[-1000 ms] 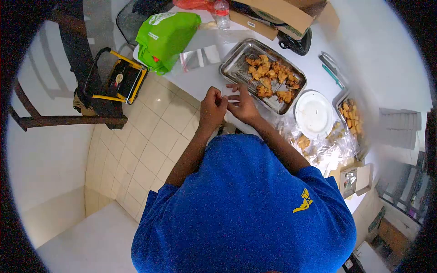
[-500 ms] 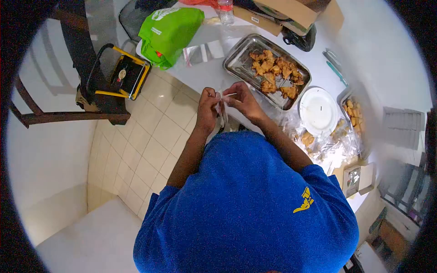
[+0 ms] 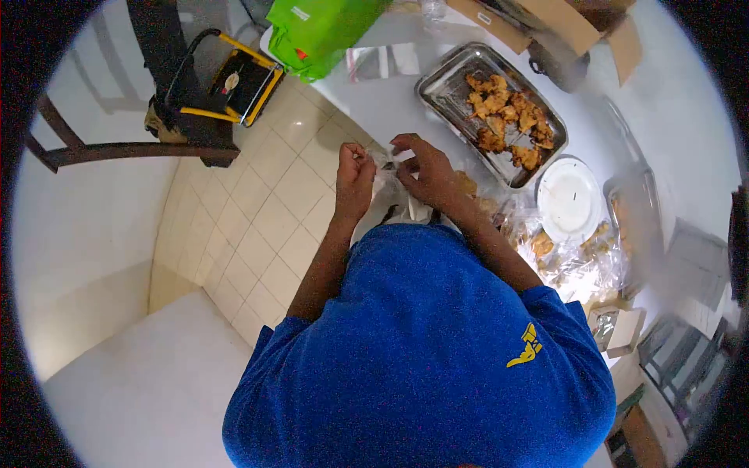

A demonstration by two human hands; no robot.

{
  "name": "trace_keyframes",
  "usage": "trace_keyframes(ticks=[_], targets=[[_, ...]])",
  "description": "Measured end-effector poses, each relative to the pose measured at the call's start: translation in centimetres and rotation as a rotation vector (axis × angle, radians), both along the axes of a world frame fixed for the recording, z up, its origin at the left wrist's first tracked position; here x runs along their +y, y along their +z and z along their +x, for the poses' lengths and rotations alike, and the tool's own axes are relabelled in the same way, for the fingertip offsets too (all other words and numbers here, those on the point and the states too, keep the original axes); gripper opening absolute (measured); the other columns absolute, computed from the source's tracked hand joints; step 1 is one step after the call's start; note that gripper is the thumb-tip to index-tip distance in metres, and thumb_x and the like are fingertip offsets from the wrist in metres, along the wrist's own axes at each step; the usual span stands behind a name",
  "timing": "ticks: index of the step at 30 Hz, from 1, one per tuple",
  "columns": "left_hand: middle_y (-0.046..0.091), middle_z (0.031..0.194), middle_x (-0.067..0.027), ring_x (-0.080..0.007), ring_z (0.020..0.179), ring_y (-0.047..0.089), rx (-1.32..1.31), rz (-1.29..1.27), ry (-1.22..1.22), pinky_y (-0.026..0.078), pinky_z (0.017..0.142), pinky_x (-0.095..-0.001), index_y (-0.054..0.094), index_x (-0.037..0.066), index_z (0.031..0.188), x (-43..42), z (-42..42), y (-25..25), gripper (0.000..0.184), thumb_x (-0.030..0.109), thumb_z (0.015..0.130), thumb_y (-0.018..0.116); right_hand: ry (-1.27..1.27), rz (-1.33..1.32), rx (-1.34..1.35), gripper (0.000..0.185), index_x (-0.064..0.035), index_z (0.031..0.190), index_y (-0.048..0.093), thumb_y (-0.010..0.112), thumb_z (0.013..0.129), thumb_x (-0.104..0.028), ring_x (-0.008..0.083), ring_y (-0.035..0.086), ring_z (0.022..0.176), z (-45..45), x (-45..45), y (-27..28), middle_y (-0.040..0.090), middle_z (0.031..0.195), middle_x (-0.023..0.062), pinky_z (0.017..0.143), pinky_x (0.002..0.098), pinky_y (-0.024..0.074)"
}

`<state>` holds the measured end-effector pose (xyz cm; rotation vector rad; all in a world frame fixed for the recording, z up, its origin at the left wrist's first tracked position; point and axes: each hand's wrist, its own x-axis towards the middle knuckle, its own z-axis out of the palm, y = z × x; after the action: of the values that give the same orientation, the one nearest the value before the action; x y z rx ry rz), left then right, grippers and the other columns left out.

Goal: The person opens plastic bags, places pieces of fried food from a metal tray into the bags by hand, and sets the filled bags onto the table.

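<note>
Between my two hands, a clear plastic bag (image 3: pixel 388 186) hangs near my body at the table's edge. My left hand (image 3: pixel 355 183) is closed, its thumb and fingers pinching one side of the bag's upper edge. On the other side, my right hand (image 3: pixel 429 173) has its fingers curled and grips the bag's film. The bag's mouth is spread between them, though its outline is hard to make out. Right of my right hand lies a metal tray (image 3: pixel 445 87) holding several browned fried pieces of food (image 3: pixel 511 113).
A white plate (image 3: pixel 569 201) sits atop clear bags of food (image 3: pixel 542 243). Flat plastic packets (image 3: pixel 382 62) and a green bag (image 3: pixel 320 35) lie on the table (image 3: pixel 374 101). Cardboard boxes (image 3: pixel 550 23) stand at the back. A yellow-and-black folding step (image 3: pixel 234 82) is on the floor.
My hands have moved apart, and the plastic that was bunched between them is spread wider. The camera view has shifted, so the table things appear further right and higher.
</note>
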<state>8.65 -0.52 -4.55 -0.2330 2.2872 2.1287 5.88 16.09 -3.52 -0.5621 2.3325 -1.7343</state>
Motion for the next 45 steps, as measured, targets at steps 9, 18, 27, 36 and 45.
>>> trace_keyframes(ticks=[9,18,27,36,45], targets=[[0.050,0.063,-0.0086,-0.0138,0.056,0.047,-0.029,-0.418,0.021,0.039,0.052,-0.0298,0.034,0.007,0.097,-0.3,1.6,2.2,0.027,-0.001,0.079,0.052,0.199,0.324,0.242,0.024,-0.0069,0.103,0.049,0.050,0.079,-0.005,0.0361,0.061,0.084,-2.5,-2.2,-1.7,0.058,0.100,0.0172,0.068,0.0431,0.0508],[0.058,0.062,-0.0123,-0.0245,0.056,0.061,0.038,-0.453,0.086,0.047,0.054,-0.0339,0.036,0.005,0.098,0.9,-2.1,2.4,0.027,0.004,0.080,0.056,0.193,0.287,-0.004,0.015,-0.0067,0.092,0.058,0.052,0.079,-0.009,0.0297,0.062,0.084,-4.1,-1.3,-2.5,0.053,0.117,0.0111,0.069,0.0382,0.0522],[0.060,0.065,-0.0149,-0.0265,0.056,0.060,-0.031,-0.510,-0.044,0.046,0.054,-0.0368,0.035,0.007,0.100,1.0,-6.1,2.0,0.028,0.008,0.081,0.056,-0.057,0.353,0.344,0.018,-0.0056,0.085,0.062,0.059,0.068,-0.001,0.0291,0.062,0.081,-5.4,-0.6,-2.9,0.058,0.105,0.0119,0.068,0.0377,0.0515],[0.055,0.069,-0.0092,-0.0149,0.061,0.053,0.313,-0.489,-0.097,0.042,0.053,-0.0278,0.043,0.006,0.098,-1.1,-8.0,2.3,0.020,0.017,0.086,0.055,-0.128,0.163,0.254,0.015,-0.0067,0.080,0.069,0.064,0.070,-0.017,0.0279,0.063,0.068,-8.4,-1.5,-4.7,0.066,0.077,0.0116,0.063,0.0344,0.0510],[0.053,0.106,-0.0097,-0.0184,0.100,0.050,-0.395,0.167,-0.065,0.041,0.085,-0.0327,0.020,0.009,0.129,-4.7,-10.3,-1.7,0.069,0.026,0.081,0.067,-0.042,-0.489,-0.352,0.025,-0.0005,0.105,0.063,0.059,0.086,-0.016,0.0138,0.057,0.093,-9.3,-0.6,-3.7,0.063,0.102,0.0061,0.083,0.0290,0.0451]])
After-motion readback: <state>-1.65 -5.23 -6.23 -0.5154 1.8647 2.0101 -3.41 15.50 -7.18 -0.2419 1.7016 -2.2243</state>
